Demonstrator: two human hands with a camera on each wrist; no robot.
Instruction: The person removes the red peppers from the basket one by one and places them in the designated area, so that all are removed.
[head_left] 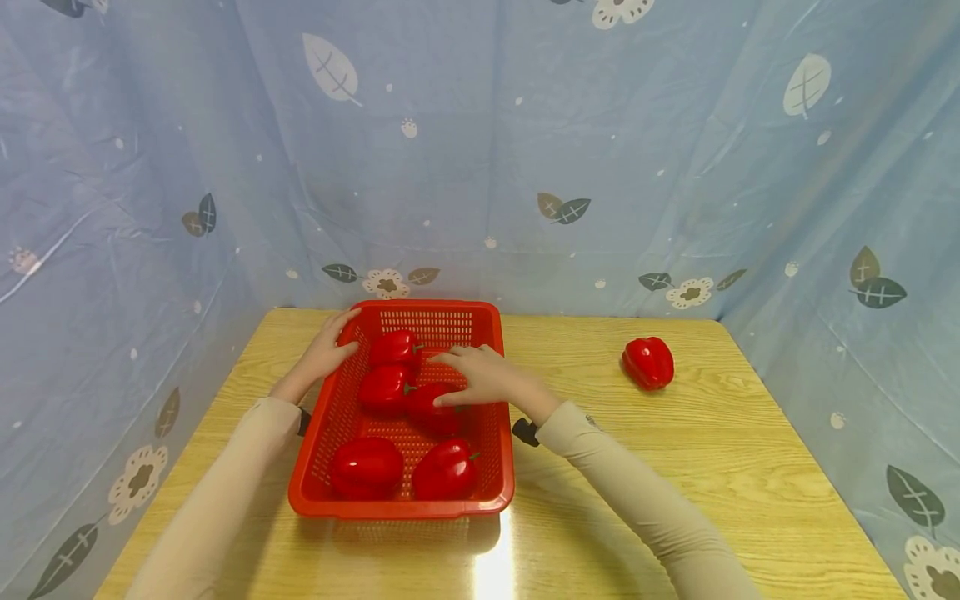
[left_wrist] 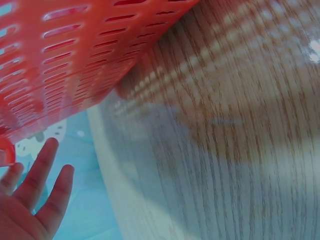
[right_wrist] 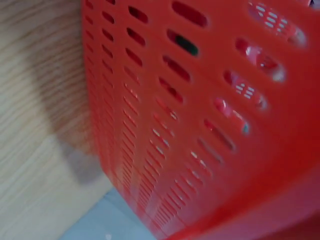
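Note:
A red plastic basket with slotted walls holds several red bell peppers. My left hand is at the basket's far left rim, thumb reaching inward. In the left wrist view, its fingers are spread and fairly straight outside the slotted wall. My right hand reaches over the right rim, fingers spread and thumb apart, above a bell pepper in the middle; whether it touches the pepper I cannot tell. Only the basket wall shows in the right wrist view; the hand is out of that frame.
Another red bell pepper lies on the wooden table, well to the right of the basket. A blue patterned curtain surrounds the table's back and sides.

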